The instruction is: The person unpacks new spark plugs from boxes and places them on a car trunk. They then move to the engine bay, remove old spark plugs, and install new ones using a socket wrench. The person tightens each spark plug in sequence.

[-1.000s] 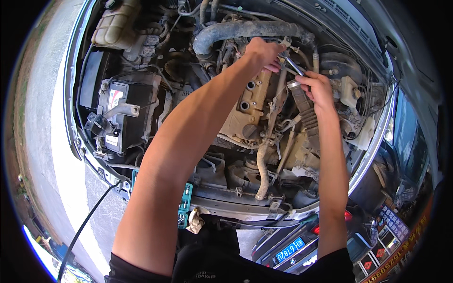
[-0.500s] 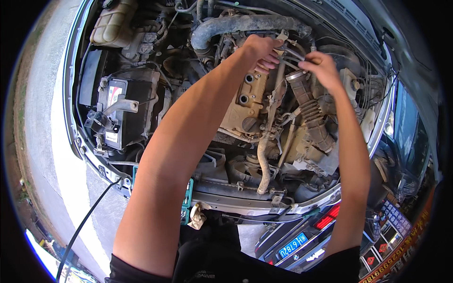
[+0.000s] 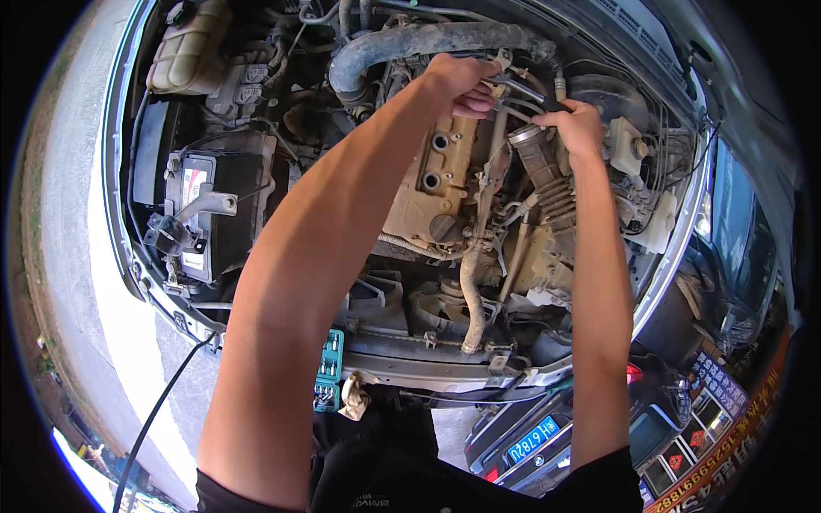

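Both my hands reach over the far part of a car's dusty engine. A slim silver tool with a dark handle, which looks like a ratchet wrench (image 3: 518, 87), spans the gap between them. My left hand (image 3: 464, 83) is closed round its left end, beside a small metal bracket (image 3: 504, 58); its fingertips are partly hidden. Fingers of my right hand (image 3: 575, 128) pinch near the dark handle end. Just below the tool is the open mouth of a ribbed air intake hose (image 3: 546, 175) with a metal clamp. The tan valve cover (image 3: 419, 209) with round holes lies nearer me.
A thick grey hose (image 3: 436, 43) arches behind my hands. The battery (image 3: 224, 224) and a coolant tank (image 3: 190, 51) are at left, a brake fluid reservoir (image 3: 629, 147) at right. A teal socket case (image 3: 329, 368) and a crumpled glove or rag (image 3: 353, 398) sit at the front edge.
The engine has shifted slightly left in view. My right forearm has swung inward to the left, and the tool between my hands shows more clearly. My left hand stays by the bracket.
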Action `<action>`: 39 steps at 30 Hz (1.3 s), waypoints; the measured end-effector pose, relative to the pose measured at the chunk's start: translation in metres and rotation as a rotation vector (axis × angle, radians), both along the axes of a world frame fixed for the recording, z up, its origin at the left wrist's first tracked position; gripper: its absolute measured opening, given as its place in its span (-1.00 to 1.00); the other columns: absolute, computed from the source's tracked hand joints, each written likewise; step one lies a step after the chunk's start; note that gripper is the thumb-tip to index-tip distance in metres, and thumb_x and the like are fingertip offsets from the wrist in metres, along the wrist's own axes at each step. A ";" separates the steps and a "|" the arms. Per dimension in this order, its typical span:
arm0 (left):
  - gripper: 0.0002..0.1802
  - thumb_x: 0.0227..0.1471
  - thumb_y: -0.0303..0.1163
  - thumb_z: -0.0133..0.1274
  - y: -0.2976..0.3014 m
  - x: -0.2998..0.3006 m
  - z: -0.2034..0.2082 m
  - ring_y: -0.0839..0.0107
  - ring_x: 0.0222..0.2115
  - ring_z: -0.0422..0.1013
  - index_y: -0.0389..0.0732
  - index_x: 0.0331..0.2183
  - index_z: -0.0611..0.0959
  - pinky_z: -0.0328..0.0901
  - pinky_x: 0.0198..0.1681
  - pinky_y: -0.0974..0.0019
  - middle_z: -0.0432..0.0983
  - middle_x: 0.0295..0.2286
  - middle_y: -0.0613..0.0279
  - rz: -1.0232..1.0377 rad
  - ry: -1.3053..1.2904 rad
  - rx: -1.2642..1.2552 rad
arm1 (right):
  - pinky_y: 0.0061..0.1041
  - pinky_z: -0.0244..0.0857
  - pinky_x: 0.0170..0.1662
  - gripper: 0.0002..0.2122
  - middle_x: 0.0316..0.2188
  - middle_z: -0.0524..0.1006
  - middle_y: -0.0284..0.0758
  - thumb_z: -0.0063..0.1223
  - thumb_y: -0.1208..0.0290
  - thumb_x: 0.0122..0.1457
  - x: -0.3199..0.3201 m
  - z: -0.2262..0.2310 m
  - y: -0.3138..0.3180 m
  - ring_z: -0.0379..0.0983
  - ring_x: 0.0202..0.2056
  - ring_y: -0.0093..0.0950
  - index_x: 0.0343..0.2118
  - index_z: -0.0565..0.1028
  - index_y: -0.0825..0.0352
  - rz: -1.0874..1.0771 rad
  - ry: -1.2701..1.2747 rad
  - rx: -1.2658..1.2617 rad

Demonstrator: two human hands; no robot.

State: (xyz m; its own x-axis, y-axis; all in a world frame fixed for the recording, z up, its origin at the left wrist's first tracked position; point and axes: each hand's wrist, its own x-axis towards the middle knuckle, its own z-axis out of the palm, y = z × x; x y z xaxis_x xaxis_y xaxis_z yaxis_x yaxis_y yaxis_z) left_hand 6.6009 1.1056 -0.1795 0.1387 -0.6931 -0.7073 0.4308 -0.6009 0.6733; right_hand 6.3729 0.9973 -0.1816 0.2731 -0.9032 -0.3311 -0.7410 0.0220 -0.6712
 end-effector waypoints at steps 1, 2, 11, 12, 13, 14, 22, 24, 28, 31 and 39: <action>-0.40 0.23 -0.04 0.30 0.001 0.004 -0.004 0.23 -0.41 0.64 -0.51 -0.15 0.66 0.67 -0.26 0.11 0.66 -0.21 -0.06 -0.072 -0.010 -0.001 | -0.39 0.40 -0.22 -0.65 -0.39 0.73 -0.24 0.50 0.42 -0.18 0.001 0.002 -0.001 0.63 -0.38 -0.38 -0.26 0.74 0.44 0.008 0.043 -0.034; -0.39 0.22 -0.02 0.31 0.000 0.009 -0.007 0.24 -0.41 0.63 -0.51 -0.15 0.66 0.66 -0.27 0.11 0.66 -0.20 -0.05 -0.132 -0.039 0.004 | -0.38 0.41 -0.21 -0.65 -0.39 0.73 -0.23 0.50 0.40 -0.16 0.001 0.004 -0.002 0.63 -0.38 -0.37 -0.25 0.74 0.43 0.016 0.079 -0.075; -0.03 0.30 0.50 -0.20 0.003 -0.006 -0.033 0.15 -0.34 0.68 -0.34 -0.16 0.73 0.48 -0.04 0.06 0.70 -0.42 -0.05 -0.247 -0.811 -0.271 | -0.26 0.42 -0.23 -0.69 -0.42 0.67 -0.26 0.54 0.24 0.02 0.013 0.021 -0.043 0.61 -0.36 -0.36 -0.28 0.70 0.33 0.378 0.148 -0.324; -0.02 0.31 0.50 -0.22 0.005 -0.005 -0.025 0.12 -0.34 0.67 -0.34 -0.24 0.74 0.47 -0.05 0.04 0.69 -0.46 -0.04 -0.243 -0.834 -0.298 | -0.30 0.41 -0.22 -0.69 -0.42 0.66 -0.29 0.54 0.25 0.03 0.014 0.028 -0.046 0.58 -0.36 -0.41 -0.28 0.68 0.34 0.378 0.128 -0.344; -0.01 0.31 0.50 -0.24 0.007 -0.004 -0.013 0.09 -0.34 0.67 -0.33 -0.32 0.75 0.47 -0.06 0.02 0.68 -0.51 -0.03 -0.240 -0.856 -0.323 | -0.33 0.40 -0.21 -0.69 -0.42 0.64 -0.33 0.54 0.26 0.04 0.014 0.037 -0.046 0.55 -0.36 -0.46 -0.28 0.67 0.34 0.378 0.107 -0.363; -0.01 0.30 0.50 -0.23 0.005 -0.001 0.001 0.06 -0.36 0.66 -0.33 -0.39 0.74 0.47 -0.07 0.01 0.66 -0.54 -0.04 -0.224 -0.937 -0.362 | -0.37 0.38 -0.21 -0.69 -0.42 0.62 -0.36 0.54 0.26 0.05 0.016 0.048 -0.046 0.52 -0.37 -0.50 -0.27 0.65 0.34 0.373 0.094 -0.371; -0.01 0.30 0.41 -0.10 0.037 -0.020 0.074 -0.34 -0.35 0.56 -0.43 -0.61 0.68 0.45 -0.16 -0.19 0.55 -0.57 -0.38 -0.134 -1.010 -0.585 | -0.50 0.36 -0.19 -0.70 -0.41 0.64 -0.44 0.54 0.30 0.03 -0.020 0.109 0.001 0.50 -0.35 -0.60 -0.27 0.67 0.36 0.270 -0.076 -0.332; -0.02 0.30 0.40 -0.09 0.047 -0.028 0.078 -0.33 -0.35 0.57 -0.42 -0.61 0.68 0.45 -0.15 -0.18 0.55 -0.57 -0.37 -0.173 -1.032 -0.542 | -0.52 0.36 -0.19 -0.71 -0.40 0.64 -0.46 0.55 0.32 0.02 -0.027 0.105 0.019 0.49 -0.34 -0.62 -0.27 0.68 0.36 0.188 -0.072 -0.272; -0.05 0.32 0.38 -0.10 0.062 -0.036 0.084 -0.31 -0.30 0.58 -0.41 -0.55 0.71 0.46 -0.09 -0.15 0.58 -0.55 -0.35 -0.155 -1.018 -0.557 | -0.55 0.32 -0.20 -0.74 -0.43 0.63 -0.47 0.53 0.37 0.03 -0.040 0.110 0.054 0.47 -0.36 -0.62 -0.29 0.67 0.39 0.096 -0.097 -0.181; -0.04 0.32 0.38 -0.11 0.075 -0.037 0.087 -0.32 -0.30 0.58 -0.42 -0.55 0.71 0.46 -0.08 -0.13 0.59 -0.54 -0.34 -0.183 -0.984 -0.532 | -0.61 0.07 -0.42 -0.80 -0.54 0.48 -0.60 0.52 0.40 0.06 -0.044 0.112 0.078 0.26 -0.52 -0.74 -0.36 0.64 0.32 0.099 -0.161 -0.176; -0.02 0.30 0.43 -0.18 0.078 -0.030 0.083 -0.30 -0.06 0.57 -0.43 -0.31 0.78 0.40 0.11 -0.10 0.66 -0.27 -0.43 -0.294 -0.809 -0.356 | -0.59 -0.01 -0.60 -0.78 -0.62 0.39 -0.57 0.37 0.29 0.23 -0.046 0.136 0.152 0.19 -0.68 -0.73 -0.26 0.57 0.31 0.118 -0.001 0.090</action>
